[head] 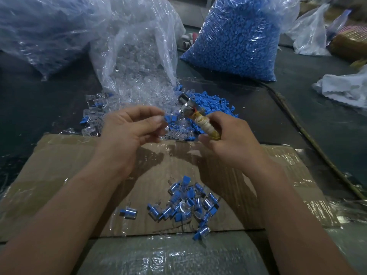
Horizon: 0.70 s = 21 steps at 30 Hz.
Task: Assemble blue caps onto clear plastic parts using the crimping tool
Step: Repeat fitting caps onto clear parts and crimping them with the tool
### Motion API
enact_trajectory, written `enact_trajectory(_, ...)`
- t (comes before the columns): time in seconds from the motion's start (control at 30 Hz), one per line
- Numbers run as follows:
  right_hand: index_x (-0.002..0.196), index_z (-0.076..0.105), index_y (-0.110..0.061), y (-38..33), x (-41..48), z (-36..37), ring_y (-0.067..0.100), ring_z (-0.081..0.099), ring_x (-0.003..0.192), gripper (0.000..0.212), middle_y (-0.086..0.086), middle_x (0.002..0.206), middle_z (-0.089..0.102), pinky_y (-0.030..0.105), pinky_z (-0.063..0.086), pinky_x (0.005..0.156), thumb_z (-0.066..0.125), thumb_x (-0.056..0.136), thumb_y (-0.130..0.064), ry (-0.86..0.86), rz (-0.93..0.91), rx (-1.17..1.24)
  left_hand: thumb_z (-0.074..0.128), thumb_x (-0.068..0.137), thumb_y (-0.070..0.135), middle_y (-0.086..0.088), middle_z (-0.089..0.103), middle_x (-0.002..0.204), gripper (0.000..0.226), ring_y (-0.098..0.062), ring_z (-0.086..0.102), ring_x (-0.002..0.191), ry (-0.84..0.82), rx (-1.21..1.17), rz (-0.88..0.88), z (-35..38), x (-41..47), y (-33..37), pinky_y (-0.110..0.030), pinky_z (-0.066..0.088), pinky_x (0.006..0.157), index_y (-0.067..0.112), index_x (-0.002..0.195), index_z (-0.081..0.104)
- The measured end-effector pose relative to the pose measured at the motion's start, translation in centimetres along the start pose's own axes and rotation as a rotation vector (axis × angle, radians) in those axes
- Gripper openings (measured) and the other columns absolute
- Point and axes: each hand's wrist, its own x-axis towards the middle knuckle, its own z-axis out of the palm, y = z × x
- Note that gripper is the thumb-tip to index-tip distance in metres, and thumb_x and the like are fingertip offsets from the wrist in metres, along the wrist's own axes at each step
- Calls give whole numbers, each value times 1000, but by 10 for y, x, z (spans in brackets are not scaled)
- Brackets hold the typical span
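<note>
A dark counter [309, 120] carries a flattened cardboard sheet [69, 165] under glossy clear film, nearest the person. On the sheet at about 6 o'clock lies a heap of finished pieces [184, 203], clear bodies with blue caps fitted; one lies apart at 7 o'clock.

Above the sheet's far edge both hands are raised. The left hand [129, 133], at 10 o'clock from the heap, has its grip pinched with thumb and forefinger on a small capped part [169, 119], blurred. The right hand [232, 139], at 1 o'clock, has its grip curled round the cloth-wrapped handle of the crimping tool [207, 126], whose metal head points toward 11 o'clock and lies just beside the pinched part.

Behind the hands, loose clear parts [139, 108] spill at 11 o'clock and loose blue caps [210, 103] at 1 o'clock. Farther back stand an open bag of clear parts [137, 52] at 12 o'clock, a full bag of blue caps [236, 40] at 1 o'clock, and a white cloth [345, 88] at 3 o'clock.
</note>
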Motion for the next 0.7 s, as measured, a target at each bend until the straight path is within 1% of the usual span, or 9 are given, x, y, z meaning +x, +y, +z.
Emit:
enact_trajectory(0.1, 91, 48, -25, 3, 1, -1, 9, 44, 72, 25, -13, 78, 45, 28, 32, 62, 68, 78, -31, -35, 10, -59, 65, 59, 14, -1, 68, 61, 13, -6, 58, 50, -230, 178, -83, 1, -7, 1, -16, 47, 47, 17, 70, 73)
enact_trajectory(0.17, 93, 54, -22, 1, 1, 1, 14, 49, 79, 27, -7, 85, 51, 31, 39, 67, 71, 75, -34, -53, 3, -90, 68, 58, 13, -2, 67, 61, 14, -6, 57, 47, -373, 243, -140, 3, -10, 2, -14, 46, 44, 17, 71, 72)
enact_trajectory(0.23, 99, 56, -20, -1, 1, 4, 16, 51, 84, 33, -3, 92, 55, 34, 44, 73, 71, 74, -36, -84, -15, -118, 70, 56, 15, -3, 68, 61, 13, -8, 59, 50, -521, 297, -168, 4, -11, 3, -15, 47, 46, 17, 68, 72)
enact_trajectory(0.33, 108, 56, -21, -4, 1, 7, 15, 51, 87, 44, -4, 95, 53, 35, 45, 78, 71, 73, -42, -123, -35, -144, 73, 54, 21, -7, 69, 66, 16, -17, 60, 60, -699, 376, -192, 5, -13, 3, -22, 48, 56, 16, 69, 74)
enact_trajectory(0.43, 107, 56, -22, -5, 1, 8, 12, 47, 82, 44, -9, 87, 47, 29, 40, 72, 71, 73, -46, -136, -52, -160, 73, 55, 23, -10, 70, 69, 19, -19, 60, 62, -761, 382, -191, 4, -14, 3, -25, 48, 58, 15, 73, 75)
enact_trajectory(0.5, 105, 56, -23, -6, 1, 9, 11, 46, 81, 43, -9, 87, 47, 27, 36, 69, 71, 72, -45, -144, -52, -173, 72, 55, 27, -12, 70, 69, 22, -23, 56, 59, -680, 340, -157, 5, -16, 5, -27, 45, 54, 16, 73, 75)
enact_trajectory(0.53, 104, 56, -25, -7, 1, 10, 11, 47, 81, 41, -9, 88, 49, 27, 36, 68, 71, 71, -45, -151, -53, -180, 71, 55, 27, -10, 69, 67, 20, -21, 55, 54, -587, 262, -153, 5, -17, 7, -24, 44, 50, 17, 71, 74)
enact_trajectory(0.6, 98, 56, -28, -7, 0, 11, 12, 49, 83, 36, -8, 90, 52, 28, 36, 67, 73, 70, -43, -170, -67, -177, 68, 59, 22, -5, 69, 65, 15, -11, 54, 49, -320, 77, -136, 4, -15, 7, -16, 45, 45, 15, 71, 73)
enact_trajectory(0.7, 102, 57, -29, -6, 0, 11, 8, 46, 86, 44, -10, 93, 51, 28, 36, 70, 75, 66, -45, -214, -89, -168, 67, 70, 18, -1, 69, 66, 8, -9, 52, 52, 30, 116, 11, -5, -3, 1, -12, 44, 46, 14, 76, 71)
